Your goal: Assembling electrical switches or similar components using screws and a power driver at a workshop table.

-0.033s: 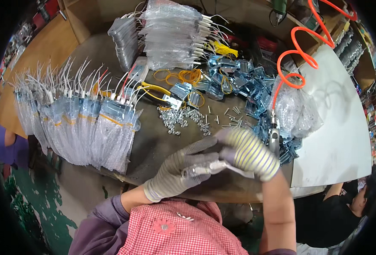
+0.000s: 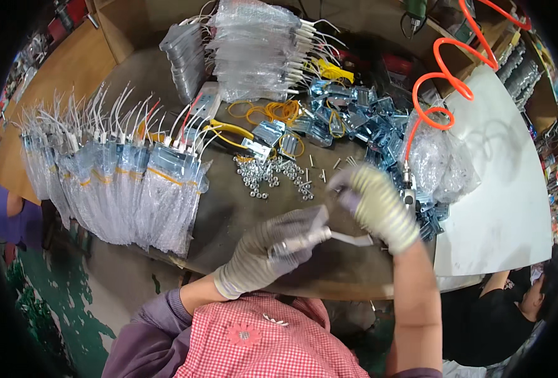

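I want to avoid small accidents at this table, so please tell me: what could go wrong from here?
The white lead at the end of the piece in the left hand reaches toward the right hand and might get caught or tugged.
Loose screws lie just beyond the right fingers, so a sweep could scatter them among the nuts.
The tool on the orange hose is close to the right hand and could be bumped.
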`<state>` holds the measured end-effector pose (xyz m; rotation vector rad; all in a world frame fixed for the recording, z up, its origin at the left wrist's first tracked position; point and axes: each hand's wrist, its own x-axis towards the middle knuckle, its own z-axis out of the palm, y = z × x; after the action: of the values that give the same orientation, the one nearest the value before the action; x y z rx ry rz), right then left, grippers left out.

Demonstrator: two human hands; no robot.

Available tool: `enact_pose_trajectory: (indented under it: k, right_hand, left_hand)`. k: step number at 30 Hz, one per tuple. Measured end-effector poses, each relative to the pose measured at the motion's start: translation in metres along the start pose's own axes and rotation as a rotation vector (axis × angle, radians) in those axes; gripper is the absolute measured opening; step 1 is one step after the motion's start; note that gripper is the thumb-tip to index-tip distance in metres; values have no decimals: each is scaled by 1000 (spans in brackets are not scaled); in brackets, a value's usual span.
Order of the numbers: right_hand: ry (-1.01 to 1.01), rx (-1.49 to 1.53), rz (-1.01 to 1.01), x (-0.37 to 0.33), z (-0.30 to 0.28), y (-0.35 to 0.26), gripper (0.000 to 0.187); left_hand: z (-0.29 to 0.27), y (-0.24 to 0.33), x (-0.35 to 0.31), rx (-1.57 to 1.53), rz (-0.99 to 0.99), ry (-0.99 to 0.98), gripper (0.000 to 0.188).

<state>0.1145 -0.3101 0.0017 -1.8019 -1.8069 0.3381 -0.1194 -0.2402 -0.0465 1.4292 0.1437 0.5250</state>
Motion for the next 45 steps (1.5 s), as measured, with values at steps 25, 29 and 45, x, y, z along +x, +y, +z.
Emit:
enact_pose_trajectory:
  k: [25, 29, 45]
  right_hand:
    - [270, -471, -379, 8, 37, -55, 26]
    - [298, -454, -397, 4, 35, -50, 26]
    - [384, -328, -64, -1, 22, 28, 21]
  left_hand:
    - [-3, -9, -9, -253, -463, 127, 30]
    - [-2, -2, -8, -236, -453, 115, 30]
    - [-8, -12, -7, -641, -568, 154, 66]
